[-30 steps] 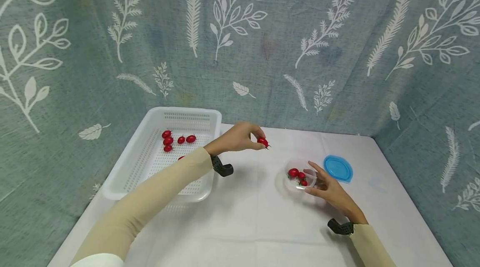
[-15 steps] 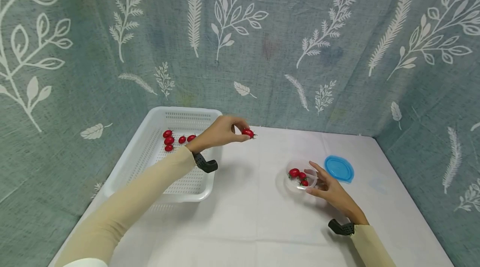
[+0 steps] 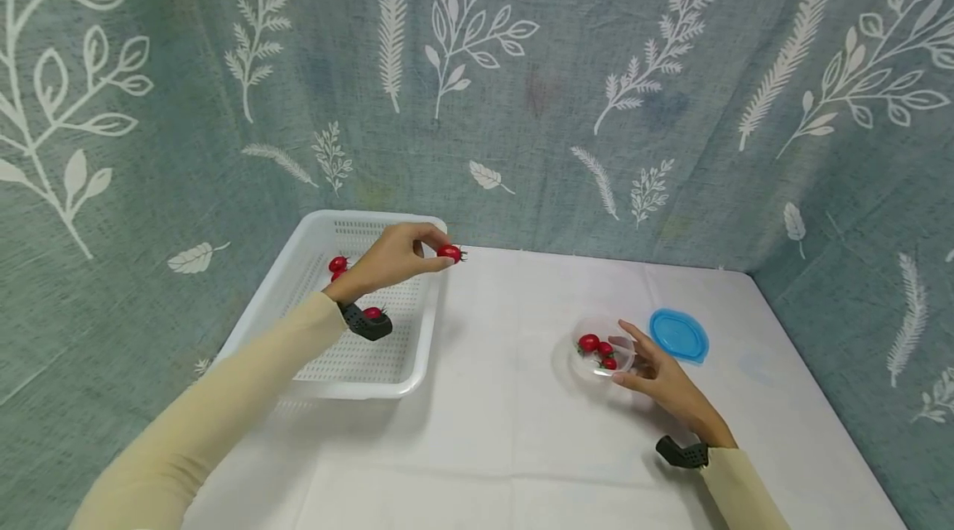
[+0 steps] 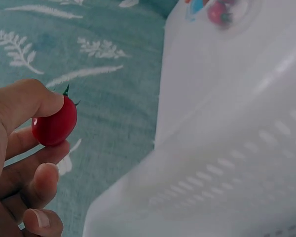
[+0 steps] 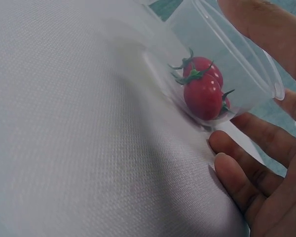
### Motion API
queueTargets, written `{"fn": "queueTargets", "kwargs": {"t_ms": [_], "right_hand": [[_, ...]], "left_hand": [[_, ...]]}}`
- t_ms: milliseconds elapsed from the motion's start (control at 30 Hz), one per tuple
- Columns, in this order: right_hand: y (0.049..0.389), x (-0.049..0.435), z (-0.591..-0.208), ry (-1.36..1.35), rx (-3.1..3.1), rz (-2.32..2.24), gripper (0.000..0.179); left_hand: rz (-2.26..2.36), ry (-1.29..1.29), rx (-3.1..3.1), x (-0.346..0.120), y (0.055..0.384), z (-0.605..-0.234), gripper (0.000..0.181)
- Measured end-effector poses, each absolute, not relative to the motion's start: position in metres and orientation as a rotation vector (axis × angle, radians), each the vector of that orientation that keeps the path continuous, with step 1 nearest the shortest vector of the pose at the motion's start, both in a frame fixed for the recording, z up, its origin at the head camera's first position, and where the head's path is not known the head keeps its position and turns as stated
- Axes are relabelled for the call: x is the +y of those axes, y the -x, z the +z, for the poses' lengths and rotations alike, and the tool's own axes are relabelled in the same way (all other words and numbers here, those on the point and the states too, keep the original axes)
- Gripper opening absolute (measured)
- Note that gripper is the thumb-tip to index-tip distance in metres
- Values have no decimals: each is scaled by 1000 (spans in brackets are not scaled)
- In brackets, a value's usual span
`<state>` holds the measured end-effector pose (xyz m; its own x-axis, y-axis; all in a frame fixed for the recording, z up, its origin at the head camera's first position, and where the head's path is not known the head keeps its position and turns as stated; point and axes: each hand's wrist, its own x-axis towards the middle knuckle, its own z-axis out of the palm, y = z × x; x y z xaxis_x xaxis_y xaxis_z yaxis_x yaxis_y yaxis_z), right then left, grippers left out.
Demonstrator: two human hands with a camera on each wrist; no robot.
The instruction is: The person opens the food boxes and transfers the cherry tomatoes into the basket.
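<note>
Tomato (image 3: 450,253) is pinched tightly in the left hand (image 3: 391,259), whose arm (image 3: 238,389) hides part of the basket (image 3: 358,389). The right hand (image 3: 666,385), partly hidden, grips the cup (image 5: 209,37).

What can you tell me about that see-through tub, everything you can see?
The see-through tub is round and open-topped, with a lipped rim; it looks like clear plastic. It stands mouth up on the white cloth, near a blue lid. Three red tomatoes with green tops lie inside. The person's right grip curves round its side.
</note>
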<state>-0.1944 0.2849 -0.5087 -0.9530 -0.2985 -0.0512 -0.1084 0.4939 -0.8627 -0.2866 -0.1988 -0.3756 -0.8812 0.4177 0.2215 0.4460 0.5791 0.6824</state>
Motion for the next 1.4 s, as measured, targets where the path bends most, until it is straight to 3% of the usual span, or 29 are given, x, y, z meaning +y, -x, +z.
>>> {"fn": "queueTargets", "kwargs": {"t_ms": [400,933,1400], "right_hand": [[195,286,-513,376,2572,-1426,90],[195,285,-512,330,2544,-1468,92],[195,287,-512,370,2527,-1480,90]], "left_hand": [[-1084,587,-2830,-241,281,-389,22],[-992,383,-2943,-296,286,-419,29],[-798,309,-3058,-310,287,-427,26]]}}
